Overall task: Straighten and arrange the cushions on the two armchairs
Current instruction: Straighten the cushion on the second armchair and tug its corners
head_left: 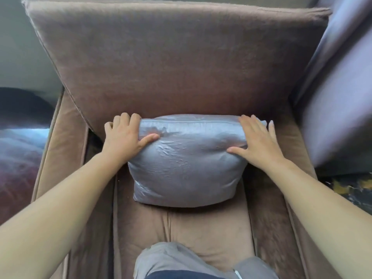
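A shiny grey cushion (185, 162) stands upright on the seat of a brown velvet armchair (161, 63), leaning against its back cushion. My left hand (124, 137) grips the cushion's upper left corner, thumb pressed into the front. My right hand (257, 141) lies on the upper right corner with fingers spread over the top edge. The brown seat cushion (201, 228) below is creased.
A purple-grey upholstered piece (338, 93) stands close on the right. A dark reddish floor and a dark object (20, 109) lie to the left. My grey-trousered knee (181, 260) rests at the seat's front edge. A dark patterned floor (352, 188) shows at right.
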